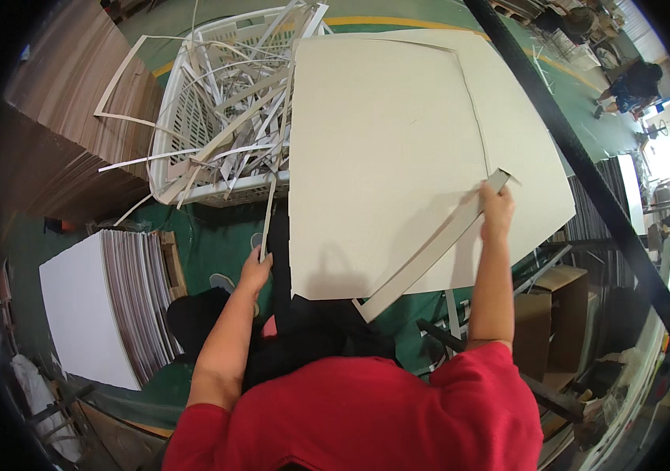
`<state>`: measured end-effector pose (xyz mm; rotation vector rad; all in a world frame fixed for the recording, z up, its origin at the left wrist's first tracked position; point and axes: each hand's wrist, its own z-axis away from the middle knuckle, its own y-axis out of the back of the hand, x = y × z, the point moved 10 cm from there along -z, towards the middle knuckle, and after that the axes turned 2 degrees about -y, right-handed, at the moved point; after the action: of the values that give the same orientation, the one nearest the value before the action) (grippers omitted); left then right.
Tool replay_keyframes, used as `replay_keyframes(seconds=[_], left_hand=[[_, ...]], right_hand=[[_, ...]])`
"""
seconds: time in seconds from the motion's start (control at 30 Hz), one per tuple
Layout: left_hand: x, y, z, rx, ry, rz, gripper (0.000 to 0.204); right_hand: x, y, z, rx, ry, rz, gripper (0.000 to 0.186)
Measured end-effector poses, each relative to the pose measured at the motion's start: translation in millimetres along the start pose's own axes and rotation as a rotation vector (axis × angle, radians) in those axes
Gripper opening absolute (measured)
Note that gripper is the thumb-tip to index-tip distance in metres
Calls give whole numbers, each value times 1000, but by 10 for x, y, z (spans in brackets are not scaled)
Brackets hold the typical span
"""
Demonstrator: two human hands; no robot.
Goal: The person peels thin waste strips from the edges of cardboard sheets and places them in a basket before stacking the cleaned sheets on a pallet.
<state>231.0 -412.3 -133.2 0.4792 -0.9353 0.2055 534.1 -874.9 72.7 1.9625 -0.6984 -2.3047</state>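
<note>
Large cream cardboard sheets (pixel 382 157) lie in front of me, the top one smaller than what is beneath it. My right hand (pixel 497 206) is closed on a long cardboard strip (pixel 437 247), which slants over the sheets down to their near edge. Off the left edge of the sheets, my left hand (pixel 255 272) grips a narrow cardboard strip (pixel 269 212) that stands up towards the basket. Just beyond that strip, a white plastic basket (pixel 164 145) is heaped with loose offcut strips (pixel 229 118).
Stacked boards (pixel 107 306) stand at the left, with a tall brown stack (pixel 76 118) behind. A dark bar (pixel 586 173) crosses diagonally on the right, above a cardboard box (pixel 551 314). Another person (pixel 633 86) is at the far right.
</note>
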Motion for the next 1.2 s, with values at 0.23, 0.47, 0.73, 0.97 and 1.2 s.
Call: replay_keyframes(seconds=[0.23,0.47,0.73,0.97,1.2], left_hand=[[102,100,-106,58,85,-16,31],[545,130,-203,-27,35,8,27],[1805,192,-52,-197,-141,659,33],[2710,613,445,-66,-612,795,37],[2588,294,646,-205,-552,623,43]], right_hand=[[182,78,-445,0,22,798,50],[231,-27,-425,-54,-130,976,46],[304,-205,-569,-205,-77,904,39],[398,-303,-601,-262,-135,1040,40],[216,-568,-491,-303,-28,1063,36]])
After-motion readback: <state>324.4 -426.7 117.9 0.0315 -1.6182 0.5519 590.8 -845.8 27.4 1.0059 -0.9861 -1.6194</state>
